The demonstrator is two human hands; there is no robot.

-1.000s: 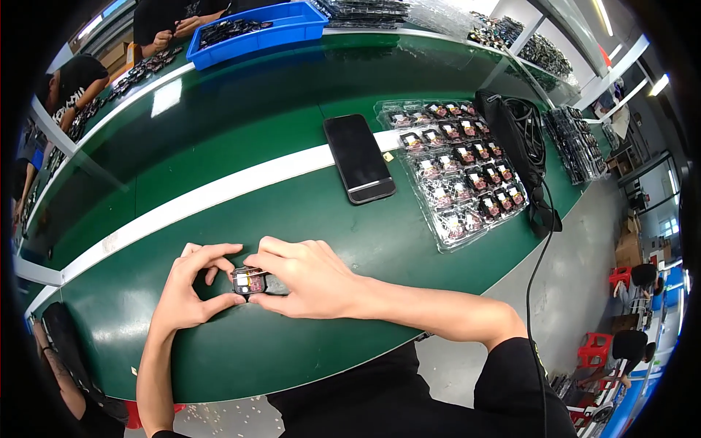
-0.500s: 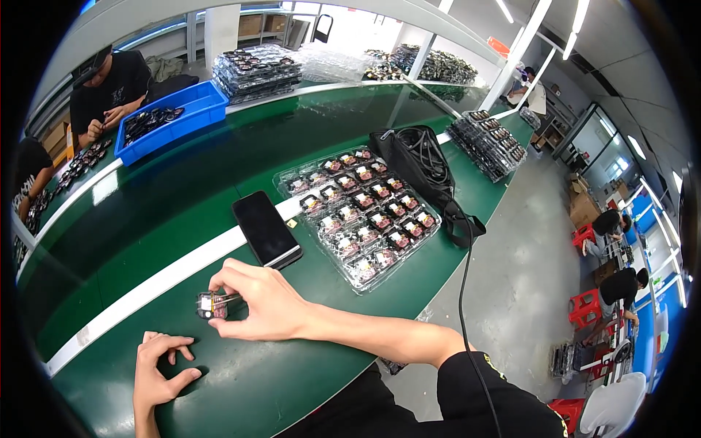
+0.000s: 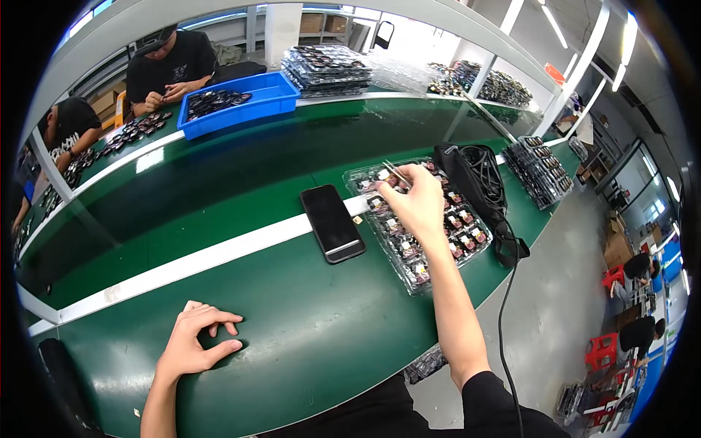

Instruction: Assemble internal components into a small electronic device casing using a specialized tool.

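Observation:
My right hand (image 3: 420, 208) is over the far left part of a clear plastic tray (image 3: 410, 281), its fingers closed round metal tweezers (image 3: 398, 174). The tweezers' tips point away to the upper left, over the tray's far rows. Small black parts with pinkish and white faces (image 3: 467, 241) sit in rows in the tray's pockets. My hand covers some pockets, so I cannot tell whether it also grips a part. On the green table my left hand (image 3: 197, 339) rests with its fingers bent and apart, holding nothing.
A black phone (image 3: 332, 223) lies left of the tray. Behind the tray are a black bag (image 3: 475, 179) and a cable (image 3: 504, 321). Stacked trays (image 3: 539, 171) stand farther right. Across the bench, a person (image 3: 171, 69) works beside a blue bin (image 3: 241, 117) of black parts.
My right hand has moved from beside my left hand, where it held a small black part and tweezers, right and away to the tray. My view has turned left.

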